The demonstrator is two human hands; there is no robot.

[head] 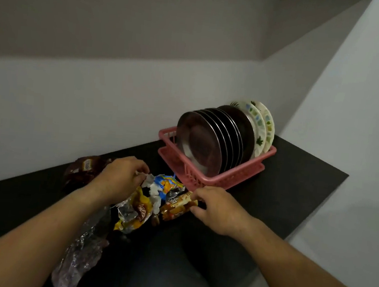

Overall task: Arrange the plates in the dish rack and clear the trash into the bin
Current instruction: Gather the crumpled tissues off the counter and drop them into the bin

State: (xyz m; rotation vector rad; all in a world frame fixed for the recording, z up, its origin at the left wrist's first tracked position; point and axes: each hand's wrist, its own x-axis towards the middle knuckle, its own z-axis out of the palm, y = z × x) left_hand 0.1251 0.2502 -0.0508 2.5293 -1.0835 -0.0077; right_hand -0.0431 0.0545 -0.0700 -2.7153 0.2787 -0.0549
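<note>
Plates (202, 142) already fill the dish rack (226, 179) (bin unseen). Trash-gathering is the step in hand: left hand (120, 176) pinches crumpled white paper (155, 192), right hand (219, 208) pinches orange wrapper (175, 208). Next, probably lift both.

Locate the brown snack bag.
Head view, left: the brown snack bag lies on the black counter, just beyond the left hand, beside the wrapper pile.

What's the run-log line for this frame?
phase: trash pickup | left hand: pinching blue-white wrapper | right hand: pinching orange wrapper | plates: upright in pink rack
</note>
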